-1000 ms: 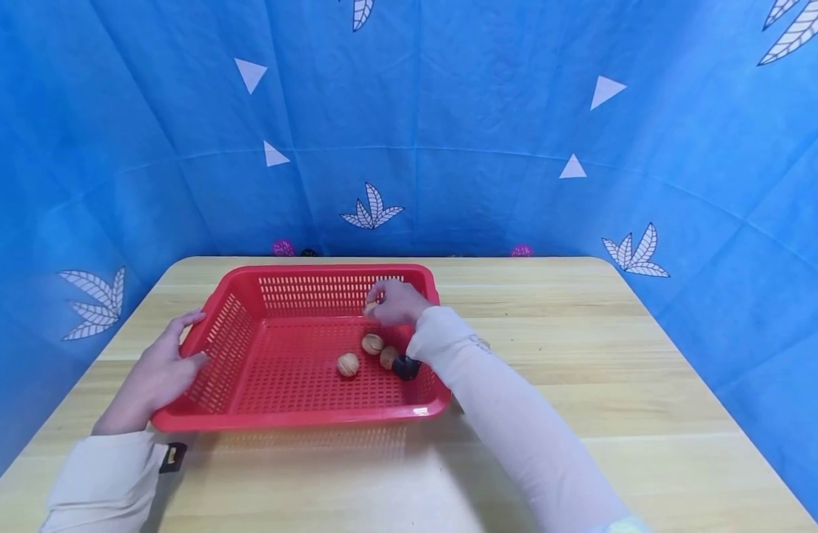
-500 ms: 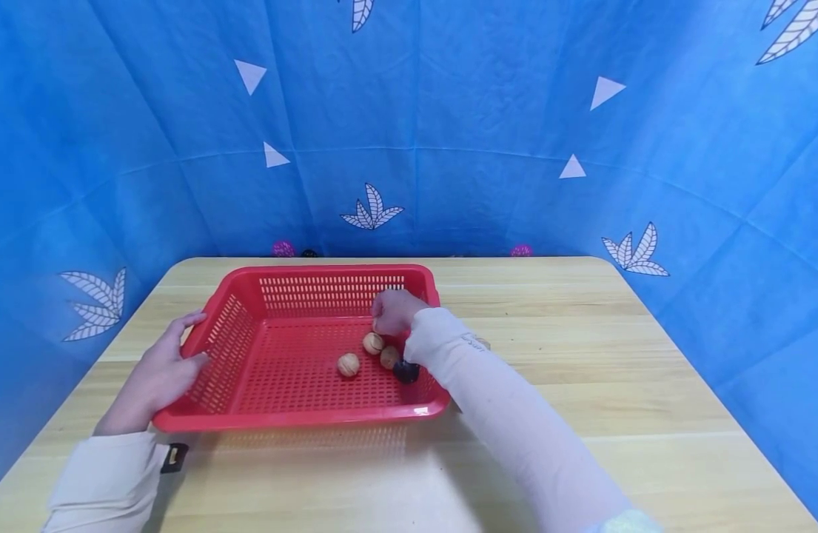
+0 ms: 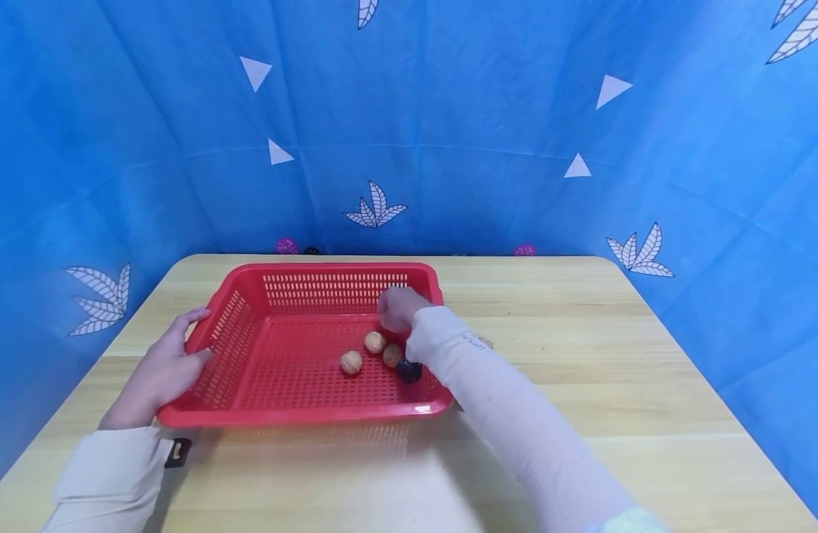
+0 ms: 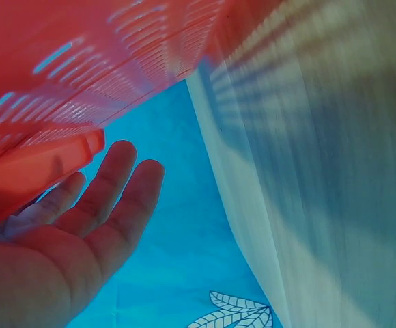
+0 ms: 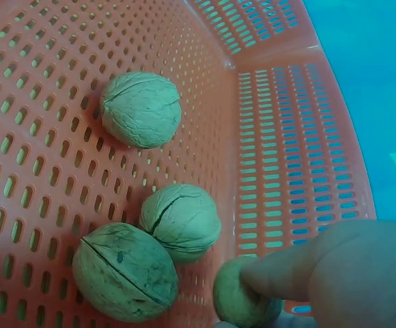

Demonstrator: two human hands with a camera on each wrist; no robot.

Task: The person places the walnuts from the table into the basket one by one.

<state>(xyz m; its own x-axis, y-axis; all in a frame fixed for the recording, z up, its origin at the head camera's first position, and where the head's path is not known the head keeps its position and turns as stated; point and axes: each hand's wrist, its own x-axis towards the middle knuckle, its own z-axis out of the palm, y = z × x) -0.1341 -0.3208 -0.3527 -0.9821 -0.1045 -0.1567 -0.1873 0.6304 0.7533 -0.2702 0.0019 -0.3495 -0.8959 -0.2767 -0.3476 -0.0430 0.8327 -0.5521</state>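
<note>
A red plastic basket [image 3: 302, 418] with slotted walls stands on the table. My left hand [image 3: 158, 374] holds its left rim, thumb over the edge; in the left wrist view several fingers [image 4: 140, 198] extend outside the wall. Inside the basket, toward the right, my right hand [image 3: 400, 309] pinches a walnut [image 5: 235, 301], which the head view hides. Three more walnuts lie on the basket floor: one apart [image 3: 351, 362], and a pair close together, the paler walnut [image 5: 179, 222] beside the larger, darker walnut [image 5: 126, 272].
The light wooden table [image 3: 582, 355] extends right of the basket. A small tan object [image 3: 485, 342] lies there, mostly hidden behind the right sleeve. Blue patterned cloth [image 3: 415, 111] hangs around the back and sides. A black wrist device [image 3: 409, 371] sits below the right cuff.
My right hand has lowered and shifted slightly right; the walnut visible in its fingers a second ago is now hidden in the head view. The left hand keeps its hold on the rim.
</note>
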